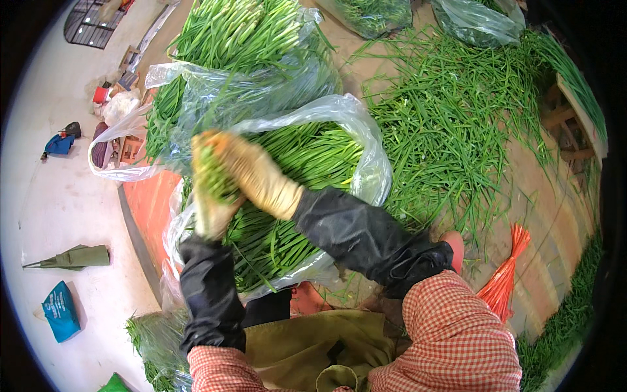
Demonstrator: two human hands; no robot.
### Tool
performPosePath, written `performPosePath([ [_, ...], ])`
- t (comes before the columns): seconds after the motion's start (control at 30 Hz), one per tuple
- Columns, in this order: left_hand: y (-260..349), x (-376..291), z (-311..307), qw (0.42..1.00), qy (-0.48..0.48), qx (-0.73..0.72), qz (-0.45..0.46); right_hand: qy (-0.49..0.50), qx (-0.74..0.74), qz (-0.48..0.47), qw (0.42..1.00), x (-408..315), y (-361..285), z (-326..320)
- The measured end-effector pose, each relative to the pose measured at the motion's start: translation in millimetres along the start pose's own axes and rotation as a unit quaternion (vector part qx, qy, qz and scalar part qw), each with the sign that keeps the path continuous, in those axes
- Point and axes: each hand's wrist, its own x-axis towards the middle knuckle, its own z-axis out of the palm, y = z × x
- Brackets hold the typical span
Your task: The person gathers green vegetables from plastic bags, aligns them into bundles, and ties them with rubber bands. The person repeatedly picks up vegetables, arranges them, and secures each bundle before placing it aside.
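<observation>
A bunch of green stalks (216,172), likely garlic chives, is gripped between both my gloved hands, its end turned up towards me. My left hand (211,218), in a worn tan glove, holds it from below and the left. Across its right side lies my right hand (262,177), in a similar glove, fingers at the top of the bunch. Both hands are slightly blurred. Under them is a clear plastic bag (374,169), its mouth spread around many laid-out chives (313,152). Black sleeve covers reach over my forearms.
Beyond stands another chive-filled bag (254,93). Loose chives (441,127) cover the floor to the right, near orange-red plastic ties (507,274). More filled bags (475,22) lie at the far side. On the left, a white wall (88,206) bears a folded umbrella (73,258) and a blue bag (61,311).
</observation>
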Motion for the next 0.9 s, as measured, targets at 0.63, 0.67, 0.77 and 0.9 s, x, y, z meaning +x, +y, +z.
performPosePath([
  [0.63,-63,-93,24,0.835,0.114,0.489,-0.226,0.108,-0.199,0.099,0.969,14,-74,0],
  [0.67,-64,-116,10,0.853,0.105,0.455,-0.233,0.136,-0.198,0.061,0.969,21,-112,-1],
  [0.77,-66,-172,-37,0.889,0.062,0.408,-0.198,0.112,-0.288,-0.13,0.942,24,-246,6],
  [0.9,-39,-190,-78,0.954,0.133,0.263,-0.056,0.011,-0.484,-0.178,0.856,-21,-378,63],
])
